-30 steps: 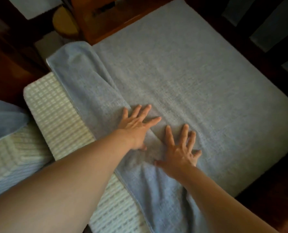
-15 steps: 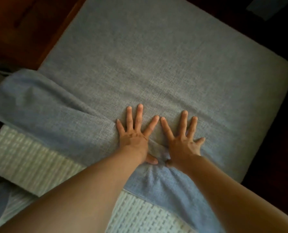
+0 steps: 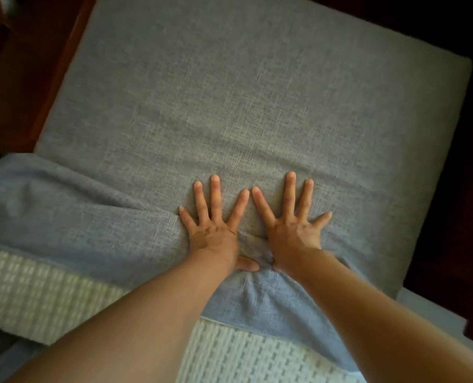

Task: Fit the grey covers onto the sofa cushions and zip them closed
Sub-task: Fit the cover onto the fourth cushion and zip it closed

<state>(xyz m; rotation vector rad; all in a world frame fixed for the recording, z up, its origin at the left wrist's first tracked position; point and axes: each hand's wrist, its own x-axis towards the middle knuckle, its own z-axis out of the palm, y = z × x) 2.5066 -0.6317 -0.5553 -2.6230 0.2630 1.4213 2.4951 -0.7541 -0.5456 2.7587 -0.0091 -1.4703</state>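
The cover (image 3: 230, 100) fills most of the view: a broad, roughly square slab of grey woven cloth with a coarse, slubby weave, its far corners rounded and its top lying flat and smooth. It is pulled over most of the cushion (image 3: 42, 297), whose near part shows bare as a pale cream surface with a raised grid of small blocks, seen at lower left and again between the forearms. The near edge of the cover is loose: at left it lies in a thick, soft roll of bluer grey, and at centre it bunches into folds that hang toward the viewer over the cushion. Dark reddish-brown wood (image 3: 22, 78) borders the cover on the left, and the right side is in deep shadow.

Both hands lie palm down on the cover, side by side near its loose edge, fingers splayed wide and pointing away. The left hand (image 3: 213, 230) sits at the end of the roll, its thumb tucked toward the wrinkle between the wrists. The right hand (image 3: 293, 228) is just beside it, index tips nearly touching. Neither hand grasps the cloth; both lie flat on it. No zip can be made out.
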